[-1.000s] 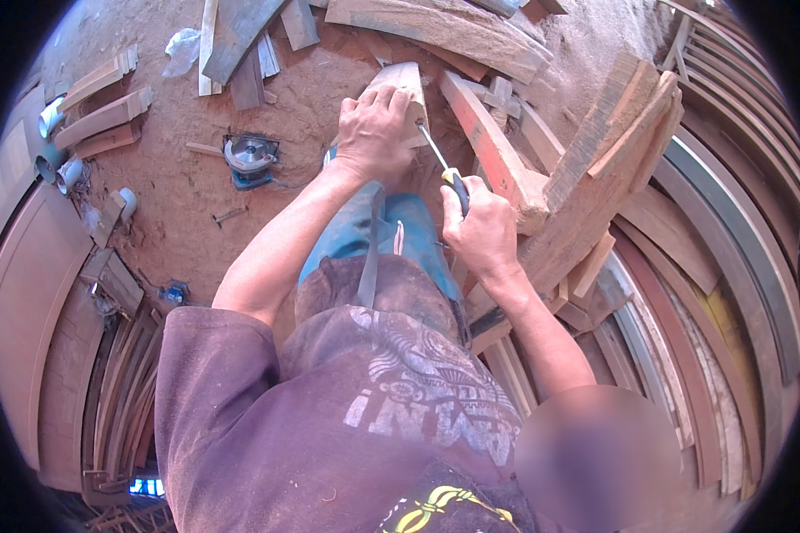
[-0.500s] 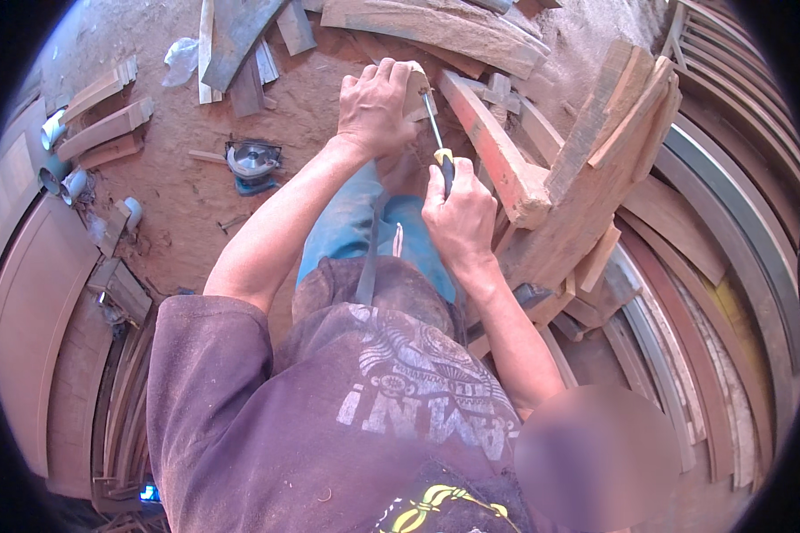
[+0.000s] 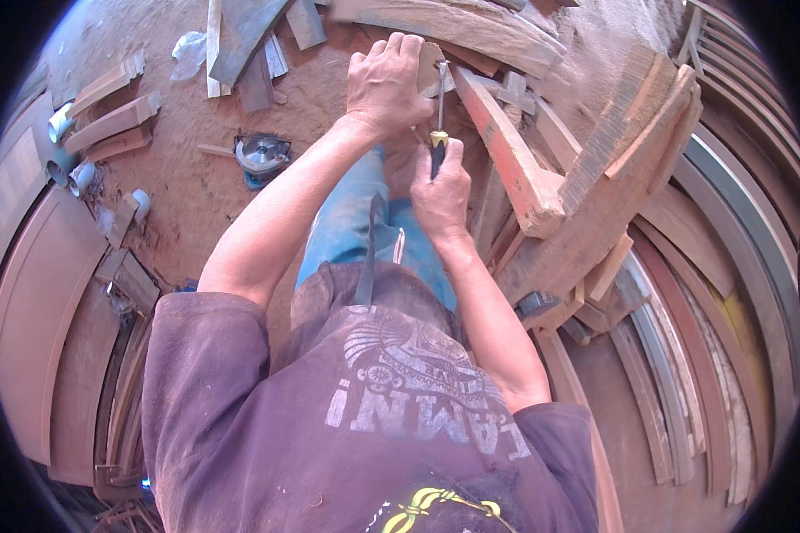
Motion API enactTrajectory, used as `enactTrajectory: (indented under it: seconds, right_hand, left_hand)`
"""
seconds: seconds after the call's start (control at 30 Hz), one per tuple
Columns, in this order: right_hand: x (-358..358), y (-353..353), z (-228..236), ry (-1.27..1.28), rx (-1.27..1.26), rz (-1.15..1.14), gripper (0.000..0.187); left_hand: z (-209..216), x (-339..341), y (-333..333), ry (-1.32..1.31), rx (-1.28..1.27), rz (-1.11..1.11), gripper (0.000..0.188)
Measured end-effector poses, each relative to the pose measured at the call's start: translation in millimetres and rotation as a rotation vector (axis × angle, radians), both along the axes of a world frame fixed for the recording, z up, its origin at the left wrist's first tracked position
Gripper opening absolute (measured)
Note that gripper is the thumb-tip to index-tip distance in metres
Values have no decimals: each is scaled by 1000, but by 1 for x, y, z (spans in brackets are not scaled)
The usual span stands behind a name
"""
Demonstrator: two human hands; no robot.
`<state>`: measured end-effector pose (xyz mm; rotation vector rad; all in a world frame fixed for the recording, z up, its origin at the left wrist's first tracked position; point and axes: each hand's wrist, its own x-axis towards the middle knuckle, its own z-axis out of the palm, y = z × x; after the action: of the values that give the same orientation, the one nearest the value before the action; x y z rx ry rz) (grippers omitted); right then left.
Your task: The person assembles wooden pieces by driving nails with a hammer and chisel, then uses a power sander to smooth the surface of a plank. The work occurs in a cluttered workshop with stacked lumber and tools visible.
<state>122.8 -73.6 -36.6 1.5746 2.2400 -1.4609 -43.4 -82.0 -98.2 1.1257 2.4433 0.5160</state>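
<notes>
My right hand [image 3: 442, 197] is wrapped around the black-and-yellow handle of a screwdriver [image 3: 441, 111]. Its metal shaft points away from me, and the tip meets a small piece of wood [image 3: 430, 64] near a dark spot on that wood. My left hand [image 3: 388, 86] grips this piece from its left side, fingers folded over the far end. Much of the wood is hidden behind that hand, and I cannot make out what the tip touches.
A circular saw [image 3: 263, 158] lies on the dusty ground to the left. Close on the right is a beam with a reddish face [image 3: 509, 151], beside a broad wooden plank [image 3: 587, 209]. Offcuts [image 3: 113, 124] lie far left; long curved-looking boards [image 3: 729, 213] line the right.
My right hand has shifted slightly left, and the screwdriver now stands straighter. The left hand keeps its hold on the wood, a little farther away. The whole view has shifted slightly.
</notes>
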Motion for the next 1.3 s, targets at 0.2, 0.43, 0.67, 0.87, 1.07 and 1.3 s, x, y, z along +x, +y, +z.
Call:
enactTrajectory:
  seconds: [0.2, 0.43, 0.67, 0.87, 1.07, 1.3]
  right_hand:
    - [6, 43, 27, -11, -106, -81, 32]
    - [8, 64, 43, 78, 129, 151, 34]
    - [-8, 77, 57, 89, 260, 256, 35]
    - [-10, 89, 60, 25, 258, 305, 34]
    - [-15, 102, 81, -62, 317, 416, 33]
    - [-22, 71, 58, -12, 178, 173, 32]
  left_hand:
    - [-5, -16, -10, 26, -20, -5, 75]
    - [-6, -30, -11, 57, 7, -20, 76]
    - [15, -32, 5, -24, 72, 63, 55]
    - [12, -20, 9, -52, 62, 67, 58]
    - [-1, 8, 6, 58, -13, 19, 80]
    - [-2, 16, 9, 31, -8, 207, 77]
